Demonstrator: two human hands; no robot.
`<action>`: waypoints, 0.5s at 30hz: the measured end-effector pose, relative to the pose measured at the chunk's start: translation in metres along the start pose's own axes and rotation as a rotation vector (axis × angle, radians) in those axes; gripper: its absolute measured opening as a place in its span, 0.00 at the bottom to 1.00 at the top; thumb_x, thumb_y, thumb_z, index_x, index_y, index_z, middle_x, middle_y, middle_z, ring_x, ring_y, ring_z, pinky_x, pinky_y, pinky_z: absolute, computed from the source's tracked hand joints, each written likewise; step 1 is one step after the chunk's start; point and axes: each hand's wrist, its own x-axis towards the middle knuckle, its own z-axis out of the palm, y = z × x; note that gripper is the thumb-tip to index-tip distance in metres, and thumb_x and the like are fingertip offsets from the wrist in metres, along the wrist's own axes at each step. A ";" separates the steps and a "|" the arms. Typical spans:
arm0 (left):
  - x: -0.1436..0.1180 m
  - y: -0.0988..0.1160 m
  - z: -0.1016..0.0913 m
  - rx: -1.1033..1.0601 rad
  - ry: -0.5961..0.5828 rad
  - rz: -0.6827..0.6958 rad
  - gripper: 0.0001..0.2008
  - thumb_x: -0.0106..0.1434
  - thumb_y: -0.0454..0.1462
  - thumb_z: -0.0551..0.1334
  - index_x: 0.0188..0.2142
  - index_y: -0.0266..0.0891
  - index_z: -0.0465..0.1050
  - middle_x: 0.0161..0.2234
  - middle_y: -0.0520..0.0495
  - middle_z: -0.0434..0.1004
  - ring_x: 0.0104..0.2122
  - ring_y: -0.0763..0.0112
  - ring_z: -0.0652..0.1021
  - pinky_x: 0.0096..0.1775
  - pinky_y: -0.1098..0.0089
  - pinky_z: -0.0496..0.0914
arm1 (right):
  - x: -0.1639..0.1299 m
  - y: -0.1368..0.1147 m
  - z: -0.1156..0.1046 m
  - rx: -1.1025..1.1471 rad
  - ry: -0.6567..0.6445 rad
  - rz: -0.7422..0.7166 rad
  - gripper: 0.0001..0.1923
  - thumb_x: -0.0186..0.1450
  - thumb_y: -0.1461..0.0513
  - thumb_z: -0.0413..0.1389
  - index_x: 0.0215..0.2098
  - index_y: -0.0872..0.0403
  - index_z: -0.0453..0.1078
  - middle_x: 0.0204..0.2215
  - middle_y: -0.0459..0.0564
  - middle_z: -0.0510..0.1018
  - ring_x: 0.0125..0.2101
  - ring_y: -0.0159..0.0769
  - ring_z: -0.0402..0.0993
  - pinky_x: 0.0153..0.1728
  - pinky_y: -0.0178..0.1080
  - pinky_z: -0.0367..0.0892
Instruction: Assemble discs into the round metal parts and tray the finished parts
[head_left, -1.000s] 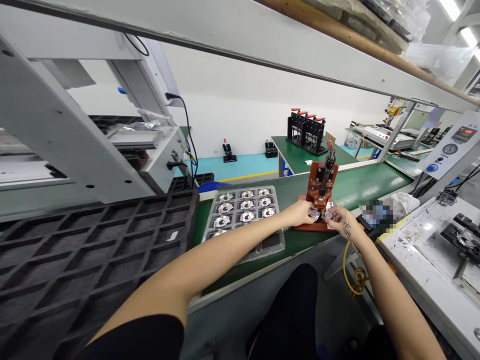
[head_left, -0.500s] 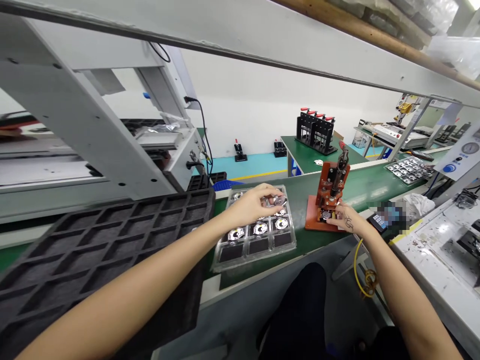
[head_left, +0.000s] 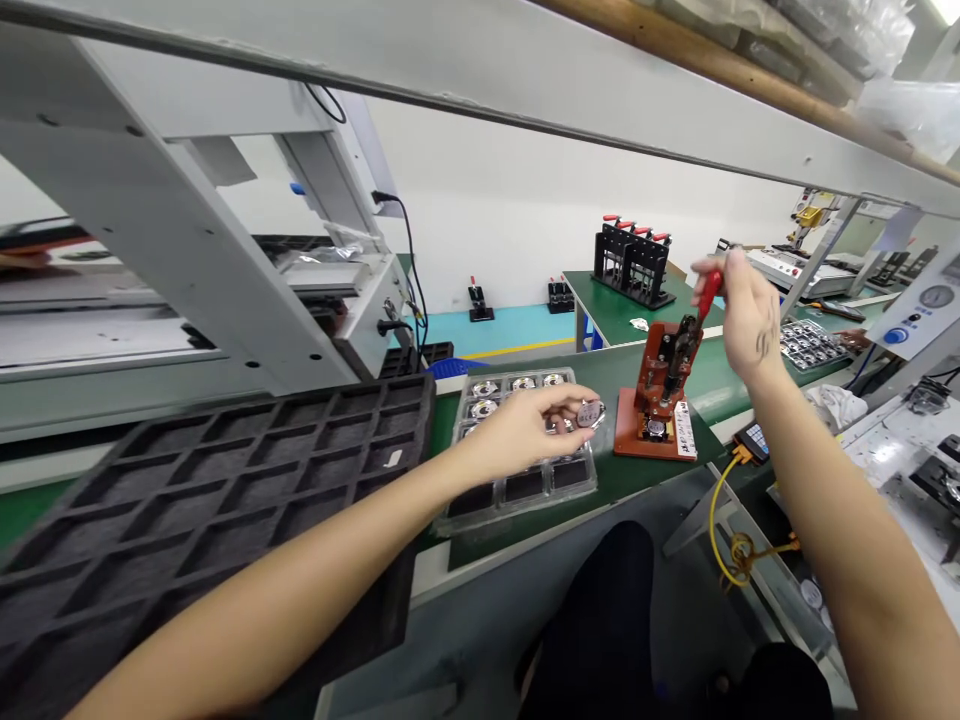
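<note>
Counted two bare hands: a left hand (head_left: 517,432) and a right hand (head_left: 739,310). One small round metal part (head_left: 590,413) pinched in the left. One red lever press (head_left: 660,395). One clear parts tray (head_left: 517,478) close by, a second parts tray (head_left: 810,345) farther off. One black foam tray (head_left: 202,490).

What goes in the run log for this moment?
right hand: grips press lever | left hand: holds round part above tray
</note>
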 end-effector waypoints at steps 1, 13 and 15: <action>-0.004 0.000 -0.001 0.032 0.009 0.011 0.21 0.63 0.45 0.68 0.53 0.40 0.81 0.41 0.46 0.85 0.38 0.63 0.82 0.43 0.65 0.78 | -0.019 -0.012 -0.002 -0.010 0.047 0.008 0.32 0.83 0.44 0.38 0.47 0.51 0.80 0.36 0.50 0.83 0.39 0.39 0.84 0.48 0.46 0.77; -0.016 0.034 0.029 0.222 -0.016 0.280 0.16 0.66 0.38 0.66 0.53 0.42 0.76 0.42 0.47 0.83 0.37 0.64 0.82 0.40 0.65 0.76 | -0.118 -0.013 -0.003 -0.016 -0.090 -0.073 0.19 0.81 0.60 0.47 0.59 0.50 0.78 0.60 0.55 0.82 0.68 0.49 0.72 0.69 0.60 0.67; -0.018 0.040 0.035 0.272 -0.019 0.320 0.17 0.67 0.38 0.66 0.55 0.40 0.75 0.41 0.46 0.82 0.36 0.64 0.82 0.38 0.65 0.76 | -0.129 -0.025 -0.009 -0.053 -0.098 -0.033 0.20 0.80 0.60 0.49 0.65 0.49 0.75 0.68 0.57 0.75 0.72 0.51 0.66 0.71 0.62 0.62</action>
